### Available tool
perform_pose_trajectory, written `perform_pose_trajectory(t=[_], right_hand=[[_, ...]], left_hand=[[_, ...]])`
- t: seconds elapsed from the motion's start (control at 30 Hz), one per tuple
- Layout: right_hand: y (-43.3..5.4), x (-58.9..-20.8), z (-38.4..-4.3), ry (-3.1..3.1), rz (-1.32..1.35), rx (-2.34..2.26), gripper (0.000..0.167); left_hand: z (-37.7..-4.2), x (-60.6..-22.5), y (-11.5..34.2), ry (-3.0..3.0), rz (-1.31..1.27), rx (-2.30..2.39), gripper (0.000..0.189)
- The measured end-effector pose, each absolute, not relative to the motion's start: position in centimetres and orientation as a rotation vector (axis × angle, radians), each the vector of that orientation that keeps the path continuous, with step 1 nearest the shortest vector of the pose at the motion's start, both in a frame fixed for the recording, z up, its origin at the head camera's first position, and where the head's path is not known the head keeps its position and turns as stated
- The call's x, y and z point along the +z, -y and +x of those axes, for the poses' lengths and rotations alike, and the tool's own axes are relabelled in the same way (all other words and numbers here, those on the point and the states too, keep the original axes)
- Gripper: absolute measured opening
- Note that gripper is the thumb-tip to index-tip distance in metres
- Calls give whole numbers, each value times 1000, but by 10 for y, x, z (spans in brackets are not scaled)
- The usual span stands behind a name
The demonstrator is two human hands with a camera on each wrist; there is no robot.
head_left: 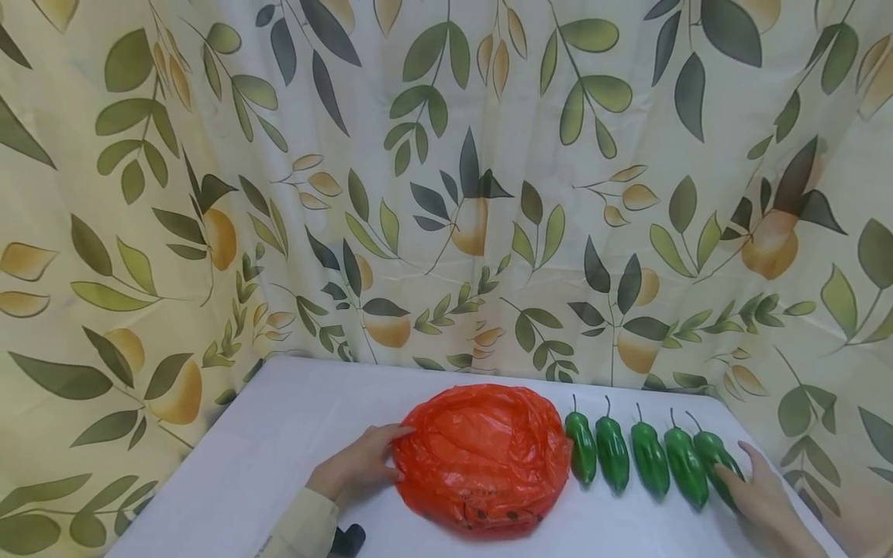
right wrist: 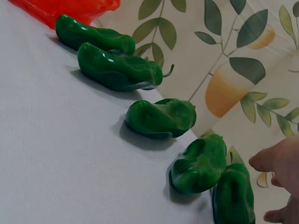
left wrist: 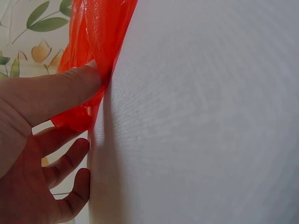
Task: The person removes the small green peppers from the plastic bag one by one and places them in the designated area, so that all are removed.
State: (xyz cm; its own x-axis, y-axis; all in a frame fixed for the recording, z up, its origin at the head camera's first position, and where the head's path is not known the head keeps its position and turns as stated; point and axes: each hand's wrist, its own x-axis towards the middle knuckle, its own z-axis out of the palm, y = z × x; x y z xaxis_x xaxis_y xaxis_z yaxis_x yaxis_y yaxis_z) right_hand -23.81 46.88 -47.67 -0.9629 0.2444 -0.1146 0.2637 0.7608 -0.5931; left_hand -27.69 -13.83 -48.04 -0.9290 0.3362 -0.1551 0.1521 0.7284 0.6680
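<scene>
A red plastic bag point(head_left: 488, 442) lies spread on the white table, its mouth rim rounded and crinkled. My left hand point(head_left: 366, 463) is at the bag's left edge; in the left wrist view the thumb point(left wrist: 70, 88) and index finger pinch the red plastic. To the bag's right, several green peppers stand in a row, stems pointing away. My right hand point(head_left: 760, 488) is at the rightmost pepper point(head_left: 711, 449), with thumb and fingers apart on either side of it. The right wrist view shows a small gap between fingertips and that pepper point(right wrist: 233, 193).
The leftmost pepper point(head_left: 580, 449) nearly touches the bag. A black object point(head_left: 347, 540) lies by the left sleeve at the table's near side. A leaf-patterned curtain point(head_left: 446, 194) hangs behind and beside the white table point(head_left: 314, 387).
</scene>
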Motion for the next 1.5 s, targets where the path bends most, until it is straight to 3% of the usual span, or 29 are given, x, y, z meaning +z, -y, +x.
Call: perform_pose_trajectory(t=[0.27, 0.57, 1.5], right_hand=[[-461, -467, -235, -3078, 527, -946, 72], [-435, -453, -231, -3291, 334, -904, 58], [-371, -432, -235, -3254, 196, -924, 59]], left_hand=[[-275, -480, 137, -2665, 386, 1000, 76], [-277, -482, 137, -2666, 382, 989, 77], [-279, -471, 146, -2557, 539, 1096, 78]])
